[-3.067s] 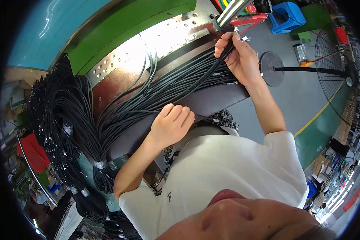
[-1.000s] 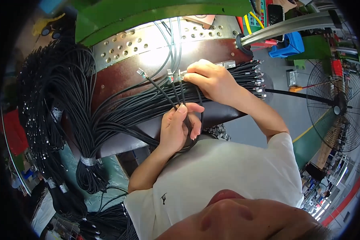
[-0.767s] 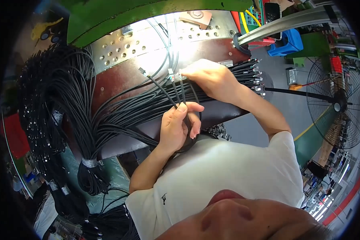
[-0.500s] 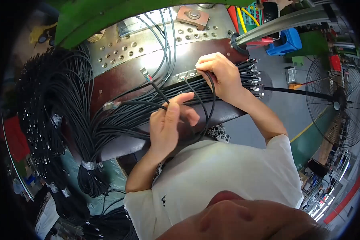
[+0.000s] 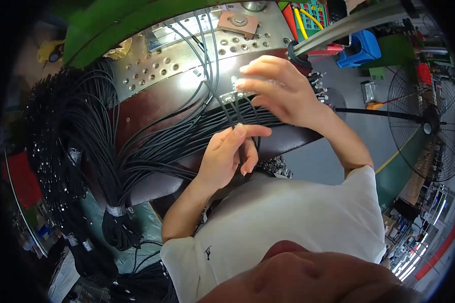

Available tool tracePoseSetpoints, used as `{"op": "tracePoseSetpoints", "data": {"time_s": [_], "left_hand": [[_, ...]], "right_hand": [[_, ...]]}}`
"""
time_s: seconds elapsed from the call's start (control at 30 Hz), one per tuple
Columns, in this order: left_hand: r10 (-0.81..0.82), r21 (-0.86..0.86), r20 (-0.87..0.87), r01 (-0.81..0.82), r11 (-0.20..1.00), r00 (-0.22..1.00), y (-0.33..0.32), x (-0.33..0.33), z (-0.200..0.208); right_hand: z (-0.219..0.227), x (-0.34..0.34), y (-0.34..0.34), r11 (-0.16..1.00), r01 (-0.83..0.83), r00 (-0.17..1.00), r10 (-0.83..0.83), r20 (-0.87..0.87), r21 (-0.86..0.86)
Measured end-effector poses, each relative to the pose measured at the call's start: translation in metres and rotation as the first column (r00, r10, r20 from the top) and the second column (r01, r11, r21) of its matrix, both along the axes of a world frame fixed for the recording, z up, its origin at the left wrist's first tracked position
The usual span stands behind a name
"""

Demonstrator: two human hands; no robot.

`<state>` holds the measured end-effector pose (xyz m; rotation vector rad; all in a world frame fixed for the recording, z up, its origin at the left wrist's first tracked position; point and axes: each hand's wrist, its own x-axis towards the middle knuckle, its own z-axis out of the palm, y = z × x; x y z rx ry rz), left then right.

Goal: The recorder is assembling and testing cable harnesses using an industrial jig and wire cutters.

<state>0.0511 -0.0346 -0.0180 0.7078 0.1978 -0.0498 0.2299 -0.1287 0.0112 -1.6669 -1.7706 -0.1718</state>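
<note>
- Head view, counter (image 5: 142,107): red-brown surface carrying the lying cables (image 5: 162,146). Leave these flat and parallel, so that no strand crosses under the hands. Quantity: one counter; lying cables too overlapped to count.
- Hanging cables (image 5: 48,131): dense black mass left of the counter. Do not tug it. Quantity: one mass, strands uncountable.
- Metal plate (image 5: 136,64): holed, at the counter's far side. Quantity: one, bearing one copper-coloured block (image 5: 237,21).
- Right hand (image 5: 283,96): over the lying cables, grip spread, fingertips just beside a plug; contact cannot be confirmed. A light hold on the plug body should spare the wires.
- Left hand (image 5: 225,156): grip pinching the held cables (image 5: 228,116) between thumb and fingers. Press firmly without kinking. Quantity: two hands in all.
- Held cables: rise from the left thumb across the lying cables. Fan the ends apart for separate access. Quantity: at least two.
- Silver strip (image 5: 227,98): behind the held cables. Quantity: one visible.
- Plugs: near plug (image 5: 234,82) by the right fingertips; far plug (image 5: 197,73) up and left, apart. Quantity: two clearly seen.
</note>
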Motion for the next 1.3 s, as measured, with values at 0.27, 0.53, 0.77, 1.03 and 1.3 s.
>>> {"op": "tracePoseSetpoints", "data": {"time_s": [0.27, 0.53, 0.77, 1.03, 1.3], "left_hand": [[-0.185, 0.457, -0.254, 0.286, 0.842, 0.949, 0.033, -0.014, 0.036], [0.0, 0.527, -0.216, 0.117, 0.842, 0.976, 0.018, -0.034, 0.029], [0.037, 0.423, -0.21, 0.057, 0.904, 0.977, 0.017, -0.047, 0.019], [0.011, 0.385, -0.244, 0.086, 0.919, 0.97, 0.012, -0.056, 0.014], [-0.29, 0.289, -0.262, 0.362, 0.887, 0.92, 0.014, -0.047, 0.021]], "right_hand": [[0.016, 0.022, -0.03, 0.994, 0.094, 0.982, -0.084, 0.17, -0.053], [0.003, 0.012, -0.033, 0.987, -0.148, 0.971, 0.156, 0.183, -0.055], [-0.008, 0.059, -0.06, 0.995, 0.075, 0.975, -0.06, 0.214, -0.064], [-0.024, 0.048, -0.054, 0.983, 0.181, 0.978, -0.182, 0.105, 0.026], [-0.042, 0.043, -0.045, 0.968, 0.219, 0.947, -0.242, 0.213, 0.122]]}}
